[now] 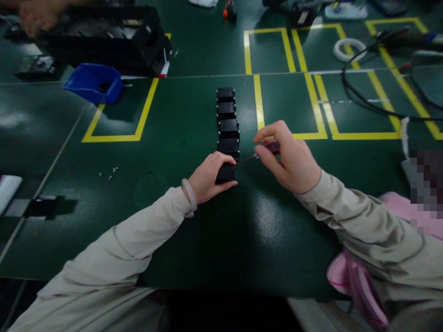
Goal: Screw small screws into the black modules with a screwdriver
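My left hand (212, 177) grips the nearest black block (225, 173), thumb on its near side and fingers over its far side. In my right hand (290, 159) is a screwdriver (273, 147) with a dark purplish handle. Its thin shaft points left, and the tip meets the right edge of the held block. Beyond that block, several like black blocks (226, 125) stand in a column leading away from me, with small shiny screws or pins along their sides. Whether the tip sits in a screw is too small to make out.
A few small screws (112, 174) lie left of my left hand. Further back are a blue bin (93, 83) and a large black housing (110, 41), where another person's hand (38, 18) rests. At right are a white tape roll (349, 49), a black cable (367, 101) and yellow-taped outlines.
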